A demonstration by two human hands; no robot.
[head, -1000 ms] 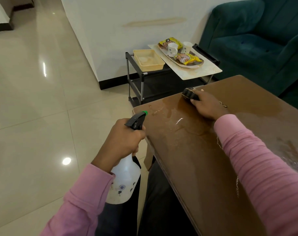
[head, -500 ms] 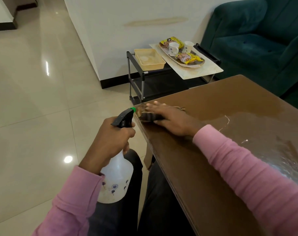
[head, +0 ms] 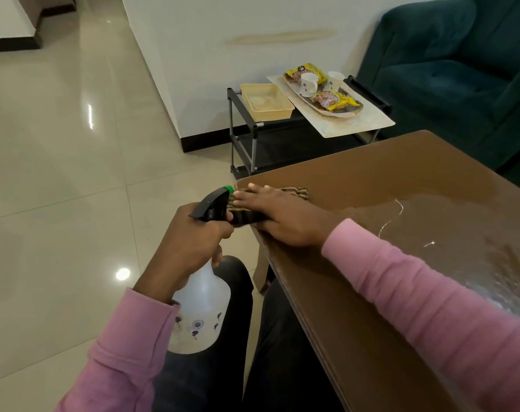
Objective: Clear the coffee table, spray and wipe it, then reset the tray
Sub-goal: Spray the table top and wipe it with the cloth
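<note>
Head view: flat hand on the cloth at the worktop corner, bottle held off the edge

Head camera looks down on two pink-sleeved arms. The left grip [head: 190,236] is curled round the neck of the one spray bottle [head: 202,307], fingers near the black trigger. It holds the bottle upright over the lap, just off the edge of the brown worktop [head: 401,179]. The right arm reaches across the worktop. The right grip [head: 279,218] lies wide and flat, fingers straight, pressing down on the one striped cloth [head: 297,192]. The cloth sits under that palm at the near left corner of the worktop, its end almost touching the bottle's nozzle. A wet sheen [head: 448,233] shows on the worktop to the right, well apart from the cloth.

Beyond the corner stands a black rack [head: 243,126] with one beige basin [head: 267,102] and one oval tray [head: 353,110]. The tray carries two cups [head: 308,83] and two yellow snack packets [head: 333,100]. A green sofa [head: 445,69] stands on the right.
</note>
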